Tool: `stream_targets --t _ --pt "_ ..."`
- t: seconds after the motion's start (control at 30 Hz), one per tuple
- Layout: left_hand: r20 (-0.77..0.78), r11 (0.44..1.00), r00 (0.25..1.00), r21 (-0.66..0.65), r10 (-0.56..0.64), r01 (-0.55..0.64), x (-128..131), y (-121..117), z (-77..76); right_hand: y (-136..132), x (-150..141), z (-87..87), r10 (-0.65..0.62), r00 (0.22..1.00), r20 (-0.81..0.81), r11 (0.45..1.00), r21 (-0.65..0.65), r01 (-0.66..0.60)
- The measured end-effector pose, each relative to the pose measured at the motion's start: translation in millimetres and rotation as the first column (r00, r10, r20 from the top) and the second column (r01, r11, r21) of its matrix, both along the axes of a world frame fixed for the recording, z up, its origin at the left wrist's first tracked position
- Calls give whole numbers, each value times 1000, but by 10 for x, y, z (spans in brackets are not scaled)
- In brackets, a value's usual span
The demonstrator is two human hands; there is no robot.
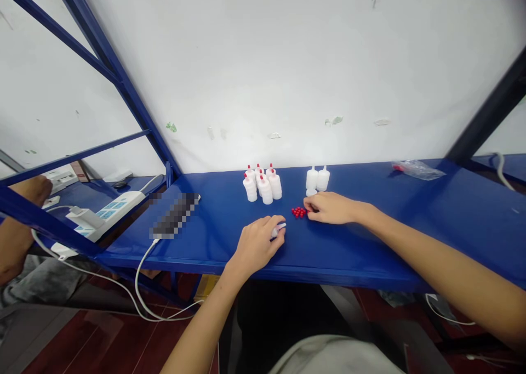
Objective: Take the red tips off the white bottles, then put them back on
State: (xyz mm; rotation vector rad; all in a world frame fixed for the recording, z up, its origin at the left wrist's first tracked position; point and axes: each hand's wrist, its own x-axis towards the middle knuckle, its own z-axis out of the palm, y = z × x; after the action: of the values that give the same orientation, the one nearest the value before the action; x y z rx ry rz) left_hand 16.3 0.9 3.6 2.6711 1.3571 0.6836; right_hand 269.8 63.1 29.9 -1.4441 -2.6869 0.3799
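My left hand (pixel 258 244) is closed around a white squeeze bottle, whose pale nozzle (pixel 281 227) pokes out between thumb and fingers. Most of that bottle is hidden by the hand. Beside a small pile of red caps (pixel 299 213), my right hand (pixel 329 207) pinches at the pile's right edge, with a bit of red showing at the fingertips. Several white bottles with red caps (pixel 266 190) stand grouped behind my left hand. Uncapped white bottles (pixel 322 179) stand behind my right hand, one partly covered by it.
On the blue table (pixel 222 220) a dark, blurred-out device (pixel 176 216) lies at the left with a white cable attached. A clear plastic bag (pixel 419 169) with something red lies at the back right. Beyond the blue frame are a power strip (pixel 110 212) and another person's arm (pixel 16 226).
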Motion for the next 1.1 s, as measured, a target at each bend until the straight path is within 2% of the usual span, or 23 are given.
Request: stream_targets --t 0.13,0.23,0.3,0.43,0.53,0.6,0.67,0.77,0.83,0.93,1.0,1.1 --pt "4 1000 1000 -5 0 0 4 9 -7 -13 -11 40 6 1000 -18 1000 31 -6" --pt "15 1000 1000 -13 -4 4 0 12 -17 -64 -46 76 12 997 -80 989 147 0" --pt "19 1000 1000 -20 -6 7 -6 11 -21 -141 -121 80 74 983 -166 978 206 -39" --pt "15 999 1000 -44 -15 15 -19 6 -16 -335 -366 -2 293 909 -297 949 204 -239" --pt "46 997 998 -72 -32 36 -20 3 -6 -390 -474 -82 355 871 -340 930 224 -291" --pt "82 996 996 -86 -22 29 -17 -2 2 -347 -441 -97 302 863 -405 943 259 -209" --pt "117 996 993 -92 5 6 -15 -9 8 -252 -330 -74 178 860 -478 950 312 -24" --pt "148 996 989 -86 31 -18 -15 -16 5 -70 -100 3 -69 870 -489 878 385 286" --pt "167 998 985 -63 33 -23 -16 -6 -9 37 32 46 -231 872 -432 814 404 416" --pt "214 999 977 -24 27 -22 -15 36 -40 141 136 58 -410 848 -335 766 379 520" --pt "238 1000 971 -16 24 -21 -12 66 -54 178 149 34 -466 843 -268 767 353 536" --pt "246 999 969 -24 33 -28 -6 84 -53 205 137 -8 -482 854 -195 790 326 520"
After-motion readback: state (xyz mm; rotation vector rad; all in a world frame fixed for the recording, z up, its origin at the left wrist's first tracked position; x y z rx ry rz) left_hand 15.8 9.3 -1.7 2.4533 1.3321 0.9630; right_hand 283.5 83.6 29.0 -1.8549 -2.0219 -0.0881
